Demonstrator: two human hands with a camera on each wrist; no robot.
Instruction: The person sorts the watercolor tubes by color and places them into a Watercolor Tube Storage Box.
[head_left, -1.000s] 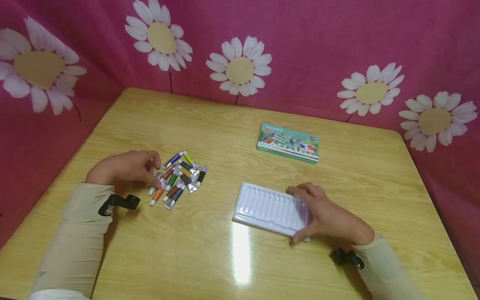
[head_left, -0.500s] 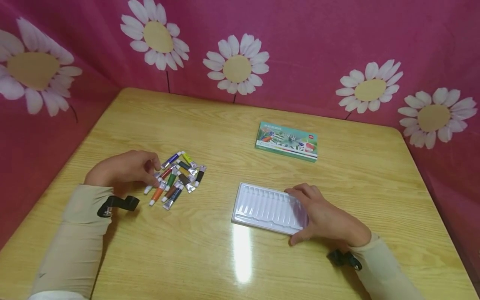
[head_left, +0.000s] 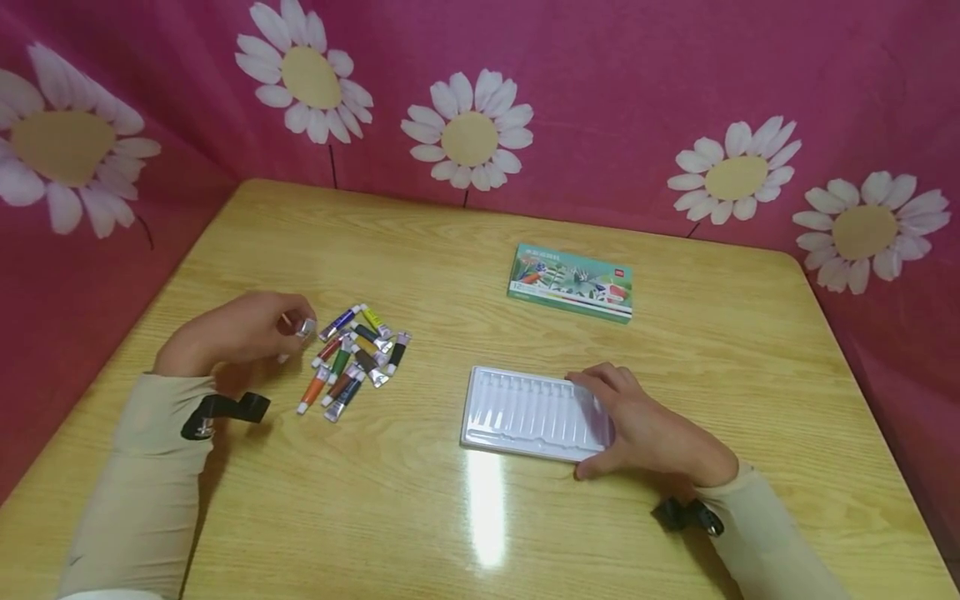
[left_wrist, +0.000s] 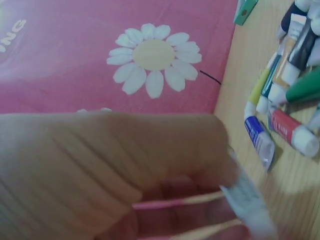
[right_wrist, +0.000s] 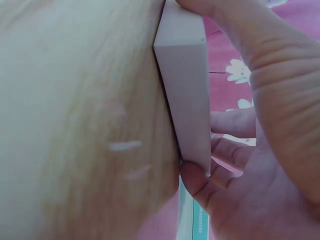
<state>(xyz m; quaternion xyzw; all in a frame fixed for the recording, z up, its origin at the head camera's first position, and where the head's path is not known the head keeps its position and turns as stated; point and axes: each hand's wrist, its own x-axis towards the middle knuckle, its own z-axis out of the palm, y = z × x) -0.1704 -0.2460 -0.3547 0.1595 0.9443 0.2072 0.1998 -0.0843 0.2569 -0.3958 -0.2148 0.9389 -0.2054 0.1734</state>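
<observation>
In the head view my left hand pinches a pale silver-white paint tube between thumb and fingers, just left of a loose pile of small paint tubes. An orange paint tube lies at the pile's near left, beside a green paint tube. Farther back in the pile is a blue paint tube. My right hand grips the right end of a white plastic tray, thumb at the near edge and fingers at the far edge. Slots run across the tray, which lies flat on the table.
Behind the tray a green paint box with a printed picture lies on the wooden table. A pink cloth with daisies hangs along the back and left of the table.
My left hand has drawn the pale paint tube away from the left side of the pile, slightly up and leftward. My right hand keeps its grip on the tray.
</observation>
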